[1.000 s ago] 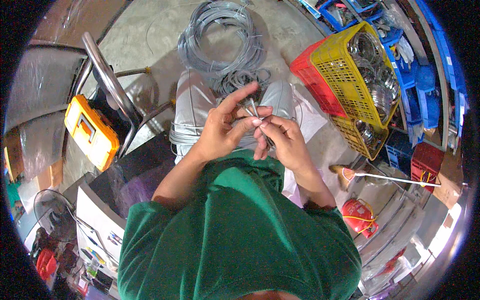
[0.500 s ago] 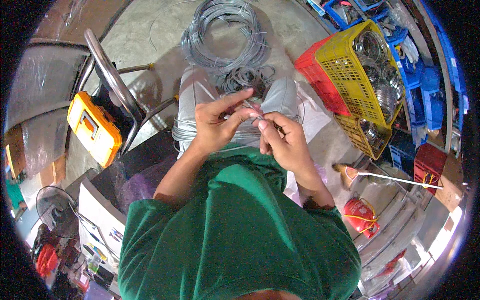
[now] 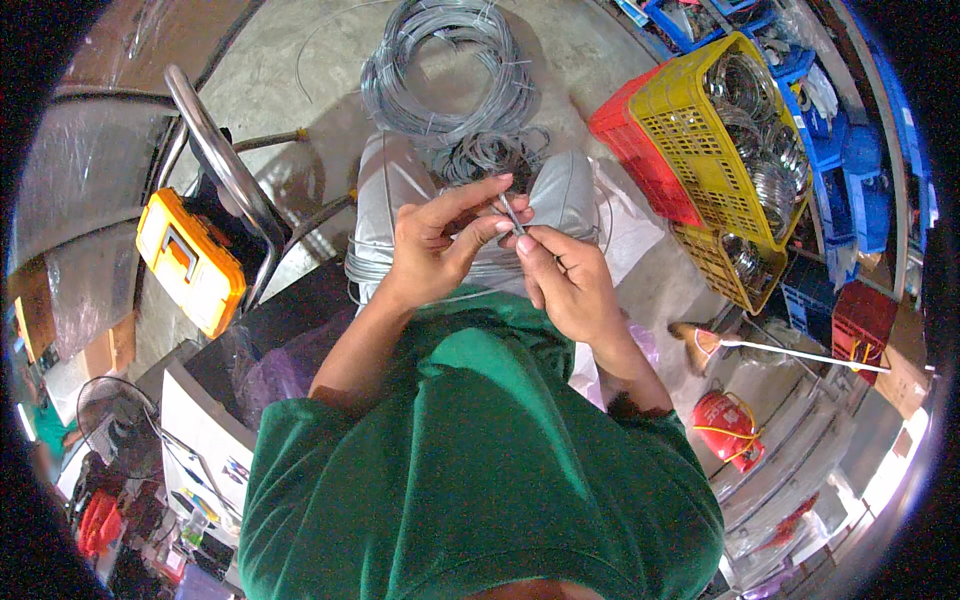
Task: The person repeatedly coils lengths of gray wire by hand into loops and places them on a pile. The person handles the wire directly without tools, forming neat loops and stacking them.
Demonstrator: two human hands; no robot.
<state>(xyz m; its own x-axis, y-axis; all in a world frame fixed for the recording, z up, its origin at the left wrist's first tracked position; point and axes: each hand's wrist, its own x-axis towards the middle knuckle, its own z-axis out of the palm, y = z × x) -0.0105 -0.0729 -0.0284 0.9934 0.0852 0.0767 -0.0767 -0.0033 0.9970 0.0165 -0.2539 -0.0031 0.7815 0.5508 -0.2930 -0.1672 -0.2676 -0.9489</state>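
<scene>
Above my lap, my left hand and my right hand meet at a short, thin grey metal piece, possibly a bit of wire. Left thumb and fingers pinch it, with the index finger stretched past its upper end. My right thumb and index finger grip its lower end. Loops of grey wire lie across my thighs, partly behind my hands and wrists. On the floor beyond my knees sits a large coil of grey wire. A smaller, darker wire coil lies between the knees.
On the right, a yellow crate of shiny metal coils stands against a red crate. Blue bins line the shelf behind. A broom and red fire extinguisher are nearer. An orange case rests by a tubular metal frame at left.
The thin metal piece is tilted differently and shows more plainly between my fingers. My hands have barely shifted, and both keep their pinch.
</scene>
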